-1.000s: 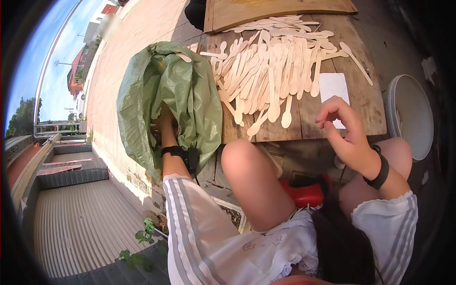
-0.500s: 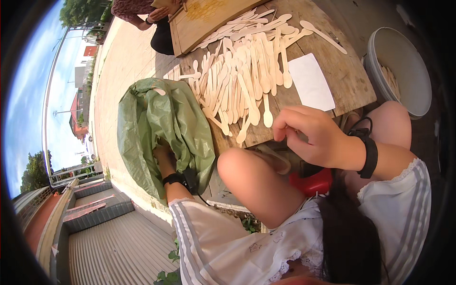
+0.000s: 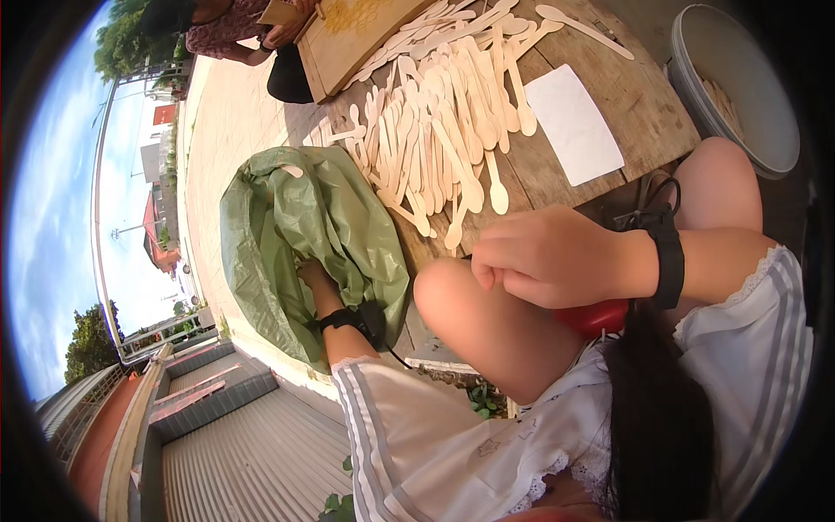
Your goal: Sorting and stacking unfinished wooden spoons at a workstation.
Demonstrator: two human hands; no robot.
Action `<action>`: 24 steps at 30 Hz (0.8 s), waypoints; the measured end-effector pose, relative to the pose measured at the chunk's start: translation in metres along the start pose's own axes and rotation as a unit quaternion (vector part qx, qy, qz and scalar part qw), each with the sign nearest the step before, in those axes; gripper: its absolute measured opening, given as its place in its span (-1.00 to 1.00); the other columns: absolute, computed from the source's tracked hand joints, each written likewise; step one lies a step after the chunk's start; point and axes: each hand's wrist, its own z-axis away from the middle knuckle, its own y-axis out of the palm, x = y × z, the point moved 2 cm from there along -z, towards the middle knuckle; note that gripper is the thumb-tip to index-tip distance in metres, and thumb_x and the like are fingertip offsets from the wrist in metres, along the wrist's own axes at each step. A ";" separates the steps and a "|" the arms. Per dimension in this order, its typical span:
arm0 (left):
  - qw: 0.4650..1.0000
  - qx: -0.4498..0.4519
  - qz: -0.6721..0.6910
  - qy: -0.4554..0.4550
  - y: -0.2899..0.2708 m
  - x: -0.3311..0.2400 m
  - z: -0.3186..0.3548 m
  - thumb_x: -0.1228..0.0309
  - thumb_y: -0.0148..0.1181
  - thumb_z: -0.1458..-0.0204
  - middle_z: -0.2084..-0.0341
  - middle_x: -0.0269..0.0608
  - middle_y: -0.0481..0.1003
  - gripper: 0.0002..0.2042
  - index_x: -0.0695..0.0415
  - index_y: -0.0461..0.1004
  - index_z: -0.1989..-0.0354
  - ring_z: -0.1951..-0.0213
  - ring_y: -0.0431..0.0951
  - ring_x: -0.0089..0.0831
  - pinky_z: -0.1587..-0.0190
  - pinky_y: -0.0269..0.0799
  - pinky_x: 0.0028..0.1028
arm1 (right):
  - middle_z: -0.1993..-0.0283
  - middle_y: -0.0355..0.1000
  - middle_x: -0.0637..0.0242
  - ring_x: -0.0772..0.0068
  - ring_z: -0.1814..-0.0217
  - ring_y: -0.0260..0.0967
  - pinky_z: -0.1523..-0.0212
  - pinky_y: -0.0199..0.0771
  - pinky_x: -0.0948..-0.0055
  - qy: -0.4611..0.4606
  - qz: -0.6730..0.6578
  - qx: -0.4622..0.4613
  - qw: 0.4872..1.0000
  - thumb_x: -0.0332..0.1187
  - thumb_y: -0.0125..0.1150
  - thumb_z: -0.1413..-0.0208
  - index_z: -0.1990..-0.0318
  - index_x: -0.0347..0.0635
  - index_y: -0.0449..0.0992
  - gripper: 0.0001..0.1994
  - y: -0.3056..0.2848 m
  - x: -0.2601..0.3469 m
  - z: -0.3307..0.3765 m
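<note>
My left hand [image 3: 315,277] reaches into the mouth of a green plastic bag [image 3: 300,196]. Its fingers are hidden by the folds, so what it holds, if anything, does not show. My right hand [image 3: 544,257] is curled into a loose fist just above my bent knee, near the table edge, with no object visible in it. A big pile of flat wooden spoons [image 3: 435,130] covers the near left of the wooden table [image 3: 648,122]. One spoon [image 3: 497,187] sticks out from the pile towards my right hand. A small wooden piece [image 3: 293,170] lies on top of the bag.
A white sheet of paper [image 3: 576,126] lies right of the pile. Beyond it, a single spoon [image 3: 587,33] lies apart. A grey bucket [image 3: 739,83] with some wooden pieces stands at the right. Across the table, another person's hand [image 3: 285,30] is beside a wooden board [image 3: 357,35].
My right hand has drawn back from the table edge towards my knee, its fingers curling closer together. My left hand stays in the bag. The whole view has shifted slightly.
</note>
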 end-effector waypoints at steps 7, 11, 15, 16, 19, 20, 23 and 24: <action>0.996 -0.045 0.076 -0.027 -0.017 -0.056 -0.067 0.58 0.05 0.01 0.00 0.11 0.35 -0.62 0.29 0.28 -0.04 0.10 0.47 -0.08 0.07 0.41 -0.24 | 0.48 0.28 0.38 0.29 0.40 0.33 0.45 0.31 0.34 -0.081 0.014 0.027 0.996 -0.51 -0.02 0.12 0.42 -0.07 0.36 -0.90 0.017 0.010 -0.010; 0.932 -0.201 -0.265 0.145 0.120 -0.025 0.047 0.48 0.07 0.04 0.20 0.08 0.46 -0.65 0.31 0.32 0.03 0.27 0.54 -0.12 0.17 0.48 -0.22 | 0.48 0.30 0.37 0.29 0.40 0.35 0.46 0.32 0.34 -0.035 0.074 0.061 0.995 -0.50 -0.01 0.11 0.43 -0.07 0.37 -0.92 0.017 -0.013 -0.005; 0.916 -0.208 -0.243 0.241 0.082 -0.098 0.098 0.35 -0.11 -0.10 0.11 0.09 0.45 -0.63 0.28 0.33 -0.03 0.14 0.50 -0.01 0.12 0.44 -0.21 | 0.48 0.34 0.34 0.27 0.41 0.37 0.45 0.34 0.35 -0.073 0.030 0.051 0.996 -0.48 0.01 0.07 0.43 -0.09 0.39 -0.95 0.011 0.014 -0.012; 0.906 -0.240 -0.250 0.244 0.050 -0.115 0.104 0.35 -0.11 -0.10 0.11 0.09 0.45 -0.63 0.28 0.33 -0.03 0.14 0.50 -0.01 0.12 0.44 -0.21 | 0.48 0.35 0.33 0.25 0.42 0.37 0.45 0.35 0.35 -0.095 0.007 0.042 0.995 -0.47 0.02 0.05 0.42 -0.11 0.39 -0.96 0.015 0.016 -0.017; 0.883 -0.109 -0.429 0.152 0.087 -0.163 0.140 0.41 -0.11 -0.08 0.19 0.21 0.41 -0.69 0.33 0.32 0.04 0.18 0.47 -0.11 0.23 0.38 -0.23 | 0.48 0.37 0.31 0.21 0.43 0.38 0.44 0.35 0.35 -0.101 0.016 0.022 0.994 -0.46 0.03 0.03 0.42 -0.13 0.40 -0.97 0.009 0.013 -0.013; 0.826 -0.090 -0.521 0.197 0.066 -0.177 0.129 0.35 -0.13 -0.10 0.18 0.21 0.41 -0.67 0.31 0.32 0.04 0.16 0.46 -0.07 0.21 0.36 -0.22 | 0.48 0.37 0.30 0.20 0.44 0.37 0.43 0.35 0.35 -0.121 0.016 0.019 0.992 -0.45 0.04 0.02 0.41 -0.14 0.40 -0.97 0.014 0.019 -0.017; 0.713 -0.041 -0.518 0.471 0.089 -0.187 0.144 0.39 -0.19 -0.14 0.10 0.15 0.40 -0.68 0.28 0.32 -0.01 0.07 0.42 0.00 0.07 0.30 -0.22 | 0.48 0.37 0.29 0.20 0.43 0.37 0.42 0.35 0.32 -0.126 0.035 0.038 0.991 -0.44 0.02 0.03 0.42 -0.13 0.39 -0.97 0.020 0.017 -0.014; 0.715 -0.037 -0.513 0.474 0.103 -0.189 0.153 0.39 -0.19 -0.14 0.10 0.15 0.40 -0.68 0.28 0.32 -0.01 0.07 0.42 0.00 0.07 0.30 -0.22 | 0.48 0.37 0.29 0.21 0.43 0.37 0.42 0.35 0.31 -0.115 0.044 0.049 0.991 -0.44 0.00 0.03 0.42 -0.12 0.39 -0.96 0.021 0.012 -0.012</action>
